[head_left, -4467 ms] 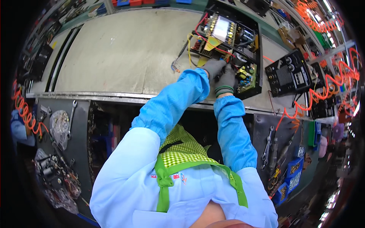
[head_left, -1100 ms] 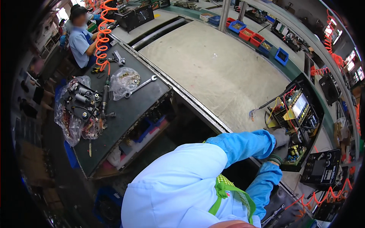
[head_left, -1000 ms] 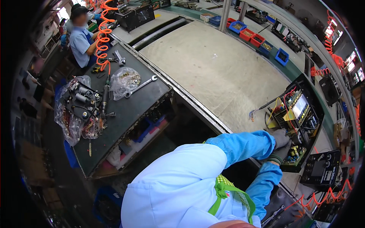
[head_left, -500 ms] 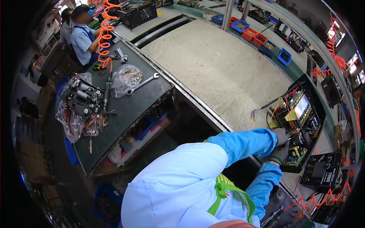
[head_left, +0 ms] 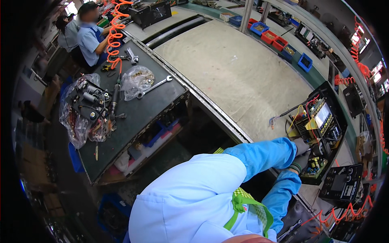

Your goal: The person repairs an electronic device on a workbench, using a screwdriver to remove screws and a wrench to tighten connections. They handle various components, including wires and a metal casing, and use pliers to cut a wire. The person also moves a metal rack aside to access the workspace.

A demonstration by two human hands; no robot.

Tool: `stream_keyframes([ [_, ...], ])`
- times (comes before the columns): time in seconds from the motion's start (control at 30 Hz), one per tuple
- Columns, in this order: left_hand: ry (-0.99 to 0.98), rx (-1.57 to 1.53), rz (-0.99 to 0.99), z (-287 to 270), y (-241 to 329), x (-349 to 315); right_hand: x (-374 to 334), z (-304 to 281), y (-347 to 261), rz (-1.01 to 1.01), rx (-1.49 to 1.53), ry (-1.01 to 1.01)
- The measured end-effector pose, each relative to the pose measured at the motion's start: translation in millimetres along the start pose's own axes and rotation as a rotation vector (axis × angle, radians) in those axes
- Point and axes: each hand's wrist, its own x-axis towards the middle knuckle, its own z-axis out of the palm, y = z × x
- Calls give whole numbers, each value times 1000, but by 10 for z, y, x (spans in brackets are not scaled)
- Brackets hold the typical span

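Observation:
At the right, an opened black machine housing exposes circuit boards, wires and a pale heat-sink-like block. My left hand, in a grey glove, reaches over its near edge with the fingers curled together. Just below it my right hand, also gloved, sits close against the left one with fingers bent. Something small and shiny shows by the fingertips, too small to name. A yellow-and-green circuit board lies in the housing beside my right hand. Loose cable ends stick out of the housing onto the bench.
A black control panel stands near the housing. Blue and red bins line the far side. On the left, a dark bench carries a wrench, bagged parts and a power driver. A co-worker stands beyond.
The view has shifted slightly. Both hands stay in nearly the same place at the housing, the right one a little closer to the left. The co-worker at the far left has moved slightly.

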Motion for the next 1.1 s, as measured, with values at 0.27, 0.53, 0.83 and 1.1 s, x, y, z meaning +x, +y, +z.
stream_keyframes([
  [0.27,-171,-7,-112,-113,153,14,-283,217,-139,88,100,-9],
  [0.53,-105,257,175,-106,109,-69,-161,-36,-26,-27,169,-203],
  [0.83,-185,-16,-168,-213,494,-395,-209,9,-140,121,231,-145],
  [1.1,-163,-24,-109,-141,243,-161,-211,30,-60,9,296,-190],
])
